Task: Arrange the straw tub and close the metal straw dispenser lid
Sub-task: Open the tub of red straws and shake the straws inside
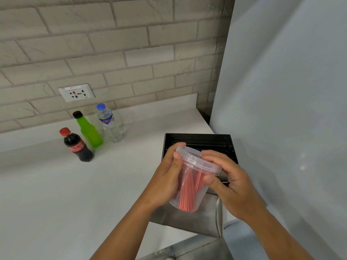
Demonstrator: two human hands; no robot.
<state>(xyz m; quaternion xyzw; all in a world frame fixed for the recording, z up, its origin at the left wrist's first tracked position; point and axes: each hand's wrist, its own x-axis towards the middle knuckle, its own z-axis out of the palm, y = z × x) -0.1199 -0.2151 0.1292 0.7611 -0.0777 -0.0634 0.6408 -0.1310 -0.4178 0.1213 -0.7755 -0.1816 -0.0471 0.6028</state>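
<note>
A clear plastic straw tub [193, 182] with red straws inside and its clear lid on top is held tilted above the counter. My left hand [166, 180] grips its left side, thumb at the rim. My right hand [228, 182] holds its right side, fingers on the lid's edge. Behind and below the tub sits the metal straw dispenser [189, 220], its lid [199, 140] standing open at the back, showing a dark inner face. The dispenser's inside is mostly hidden by the tub and hands.
Three bottles stand at the back left of the white counter [75, 194]: a cola bottle [78, 145], a green bottle [88, 129] and a water bottle [109, 123]. A wall socket [76, 92] is on the brick wall. A grey panel [291, 109] rises at the right.
</note>
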